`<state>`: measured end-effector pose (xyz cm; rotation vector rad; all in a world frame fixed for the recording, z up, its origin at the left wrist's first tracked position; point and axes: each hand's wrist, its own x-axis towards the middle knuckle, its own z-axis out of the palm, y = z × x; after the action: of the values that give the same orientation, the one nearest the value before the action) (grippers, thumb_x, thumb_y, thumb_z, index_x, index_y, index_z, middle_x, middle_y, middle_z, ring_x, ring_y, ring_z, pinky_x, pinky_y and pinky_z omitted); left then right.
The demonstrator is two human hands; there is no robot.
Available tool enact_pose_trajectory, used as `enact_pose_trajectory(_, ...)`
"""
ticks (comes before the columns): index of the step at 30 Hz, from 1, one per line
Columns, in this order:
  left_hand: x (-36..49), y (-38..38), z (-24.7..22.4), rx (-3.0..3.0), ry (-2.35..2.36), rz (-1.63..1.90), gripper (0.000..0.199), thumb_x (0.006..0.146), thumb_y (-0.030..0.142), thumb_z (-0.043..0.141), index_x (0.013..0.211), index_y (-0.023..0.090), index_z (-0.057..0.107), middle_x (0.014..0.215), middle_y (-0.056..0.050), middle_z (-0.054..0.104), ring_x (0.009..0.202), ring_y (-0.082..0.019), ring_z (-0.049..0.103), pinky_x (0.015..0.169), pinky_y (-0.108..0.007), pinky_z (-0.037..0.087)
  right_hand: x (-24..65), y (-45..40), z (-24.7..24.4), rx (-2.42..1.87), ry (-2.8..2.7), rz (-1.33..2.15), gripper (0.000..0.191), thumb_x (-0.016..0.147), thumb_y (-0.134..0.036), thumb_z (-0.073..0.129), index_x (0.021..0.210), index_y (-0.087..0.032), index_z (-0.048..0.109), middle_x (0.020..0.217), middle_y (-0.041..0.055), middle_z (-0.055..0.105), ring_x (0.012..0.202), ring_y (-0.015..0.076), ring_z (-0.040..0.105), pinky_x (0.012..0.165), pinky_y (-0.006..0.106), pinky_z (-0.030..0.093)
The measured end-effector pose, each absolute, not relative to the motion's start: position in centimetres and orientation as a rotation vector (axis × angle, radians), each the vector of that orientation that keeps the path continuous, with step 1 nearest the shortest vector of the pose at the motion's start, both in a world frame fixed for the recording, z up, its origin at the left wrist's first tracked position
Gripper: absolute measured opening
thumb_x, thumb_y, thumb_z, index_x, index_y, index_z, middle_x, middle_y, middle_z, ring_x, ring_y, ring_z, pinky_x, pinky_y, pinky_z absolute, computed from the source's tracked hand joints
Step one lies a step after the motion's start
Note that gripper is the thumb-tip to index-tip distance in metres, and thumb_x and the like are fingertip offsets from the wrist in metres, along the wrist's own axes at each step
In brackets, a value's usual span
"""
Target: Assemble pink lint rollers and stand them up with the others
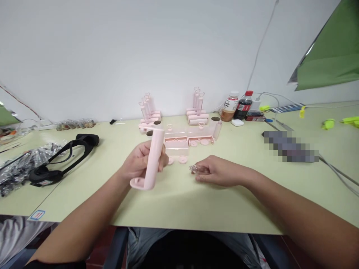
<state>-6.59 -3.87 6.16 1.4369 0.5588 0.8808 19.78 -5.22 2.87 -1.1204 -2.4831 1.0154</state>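
My left hand (138, 160) is closed round a pink plastic holder (154, 160), which stands tilted slightly above the table, with a flat flange at each end. In my right hand (214, 170), resting near the table top, is a clear plastic piece (195, 169); its tip pokes out past the fingers and the rest is hidden. Between and beyond the hands lie pink open trays (200, 141), a clear cover (176, 150) and small pink discs (183, 160). A clear pink tube (217, 130) leans at their right end.
Pink assemblies with heart-topped tubes stand by the wall at left (150, 116) and right (198, 112). Behind on the right are a tea bottle (230, 106) and a cola bottle (243, 106). A black headset (64, 160) and plastic bags (25, 168) lie left; a blurred dark object (290, 146) lies right.
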Motion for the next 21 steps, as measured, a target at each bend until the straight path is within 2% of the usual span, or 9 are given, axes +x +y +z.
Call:
enact_pose_trajectory(2, -7.8, -2.8, 6.6, 1.579, 0.749, 0.904, 0.043, 0.068, 0.054, 0.074, 0.079, 0.017, 0.056, 0.06, 0.0, 0.056, 0.052, -0.01, 0.046, 0.054, -0.026, 0.038, 19.0, -5.1, 2.2, -1.088, -2.53, 0.704, 0.017, 0.088, -0.028, 0.054, 0.091, -0.018, 0.068, 0.089, 0.0072, 0.068, 0.079, 0.0202, 0.06, 0.071, 0.032, 0.045)
enact_pose_trajectory(3, -8.3, -2.3, 6.7, 1.651, 0.852, 0.896, 0.042, 0.07, 0.054, 0.072, 0.081, 0.016, 0.057, 0.063, 0.0, 0.057, 0.054, -0.01, 0.047, 0.054, -0.025, 0.038, 18.4, -5.1, 1.8, -1.046, -2.556, 0.578, 0.021, 0.087, -0.025, 0.053, 0.101, -0.019, 0.068, 0.105, 0.0107, 0.068, 0.093, 0.024, 0.061, 0.079, 0.035, 0.046)
enact_pose_trajectory(5, -9.0, -1.6, 6.5, 1.799, 1.033, 0.853, 0.039, 0.076, 0.053, 0.066, 0.083, 0.016, 0.058, 0.066, 0.001, 0.056, 0.055, -0.01, 0.048, 0.053, -0.023, 0.037, 17.0, -5.2, 1.1, -1.018, -2.602, 0.391, 0.036, 0.083, -0.02, 0.054, 0.117, -0.018, 0.064, 0.128, 0.0144, 0.061, 0.114, 0.0296, 0.055, 0.09, 0.041, 0.046)
enact_pose_trajectory(7, -9.3, -1.3, 6.2, 1.944, 1.178, 0.78, 0.035, 0.082, 0.051, 0.06, 0.082, 0.016, 0.059, 0.065, 0.002, 0.055, 0.054, -0.009, 0.047, 0.051, -0.022, 0.036, 15.6, -5.3, 0.4, -1.009, -2.678, 0.277, 0.047, 0.08, -0.018, 0.056, 0.126, -0.015, 0.059, 0.139, 0.0156, 0.054, 0.125, 0.0323, 0.048, 0.098, 0.046, 0.043)
enact_pose_trajectory(10, -9.1, -1.2, 6.1, 2.143, 1.324, 0.625, 0.029, 0.086, 0.045, 0.053, 0.081, 0.018, 0.06, 0.059, 0.003, 0.058, 0.051, -0.01, 0.048, 0.05, -0.022, 0.035, 14.0, -5.2, -0.3, -1.02, -2.763, 0.199, 0.053, 0.081, -0.019, 0.055, 0.133, -0.008, 0.054, 0.146, 0.018, 0.046, 0.134, 0.0376, 0.037, 0.108, 0.052, 0.034)
enact_pose_trajectory(14, -8.1, -1.1, 6.3, 2.313, 1.407, 0.463, 0.021, 0.089, 0.037, 0.046, 0.089, 0.021, 0.061, 0.047, 0.005, 0.058, 0.053, -0.015, 0.056, 0.054, -0.024, 0.038, 12.4, -5.2, -0.4, -1.151, -2.748, 0.302, 0.06, 0.091, -0.036, 0.05, 0.142, -0.005, 0.043, 0.149, 0.0205, 0.041, 0.137, 0.045, 0.029, 0.109, 0.059, 0.029)
enact_pose_trajectory(21, -6.9, -0.1, 5.6, 2.497, 1.428, 0.346, 0.021, 0.089, 0.034, 0.044, 0.089, 0.022, 0.061, 0.051, 0.005, 0.064, 0.055, -0.016, 0.061, 0.053, -0.026, 0.035, 11.0, -5.7, -0.5, -1.229, -2.706, 0.463, 0.07, 0.091, -0.041, 0.05, 0.148, -0.005, 0.034, 0.151, 0.0236, 0.036, 0.14, 0.0422, 0.025, 0.11, 0.056, 0.027)
